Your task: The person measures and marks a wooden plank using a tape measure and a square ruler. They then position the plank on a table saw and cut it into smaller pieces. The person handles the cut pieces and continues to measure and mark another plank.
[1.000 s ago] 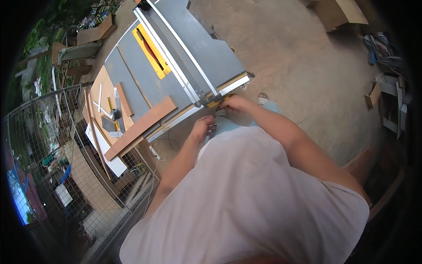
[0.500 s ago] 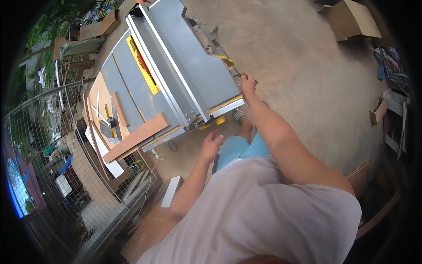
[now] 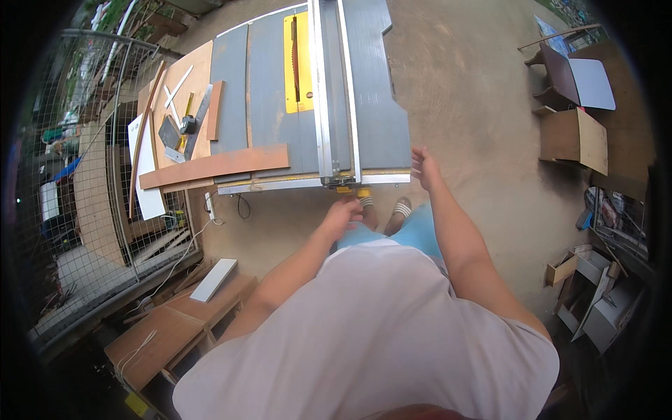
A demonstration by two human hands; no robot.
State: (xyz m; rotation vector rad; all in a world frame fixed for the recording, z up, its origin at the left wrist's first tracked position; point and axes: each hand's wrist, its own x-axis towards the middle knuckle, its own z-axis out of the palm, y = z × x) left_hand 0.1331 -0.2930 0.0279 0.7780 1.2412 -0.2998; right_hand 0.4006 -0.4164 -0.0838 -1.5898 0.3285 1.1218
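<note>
In front of me stands a grey table saw (image 3: 273, 133) with a toothed blade (image 3: 295, 59) in a yellow insert plate (image 3: 299, 103). A long metal rip fence (image 3: 336, 105) runs just right of the blade. My left hand (image 3: 342, 214) is near the saw's front edge, just below the yellow fence lever (image 3: 344, 190). Its fingers are loosely bent, and no held thing shows. Beside the front right corner of the saw, my right hand (image 3: 425, 169) is open with its fingers apart. A brown wooden board (image 3: 217, 166) lies across the front left of the saw table.
On the wooden side surface (image 3: 199, 59) lie a tape measure (image 3: 187, 124), a metal square (image 3: 175, 155) and wood strips. A wire fence (image 3: 84, 161) stands at left. Below it is a wooden cabinet (image 3: 157, 343). Boxes (image 3: 570, 140) and scrap furniture stand at right.
My right hand has let go of a part at the saw's right side and come back to its front corner. My view has turned, so the saw now looks straighter.
</note>
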